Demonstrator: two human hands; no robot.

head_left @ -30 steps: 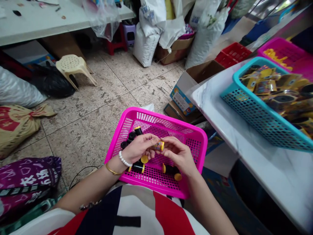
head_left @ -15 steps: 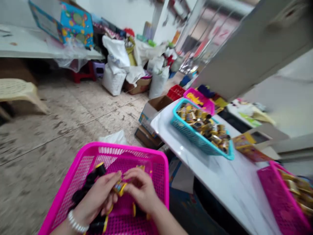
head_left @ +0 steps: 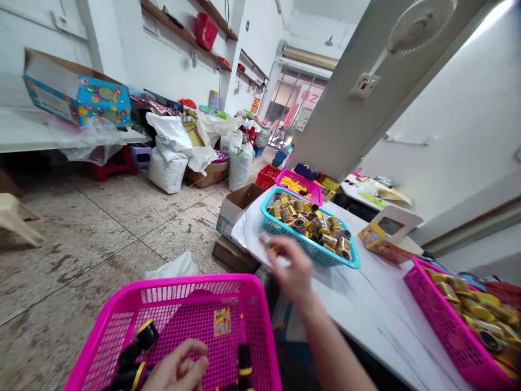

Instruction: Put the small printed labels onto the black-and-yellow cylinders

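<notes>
A pink basket rests on my lap with a few black and yellow cylinders and a small sticker in it. My left hand sits low inside this basket with its fingers curled; I cannot see anything in them. My right hand is raised over the white table, pinching a small cylinder piece, blurred by motion. It hovers just left of a teal basket heaped with several gold and black labelled cylinders.
Another pink basket of labelled pieces stands at the right, a further one behind the teal basket. A small open box lies on the table. Cardboard boxes, white sacks and a beige stool stand on the tiled floor.
My head has lifted and turned right. My right hand has left the lap basket with the small piece and moved up toward the teal basket; my left hand stayed low.
</notes>
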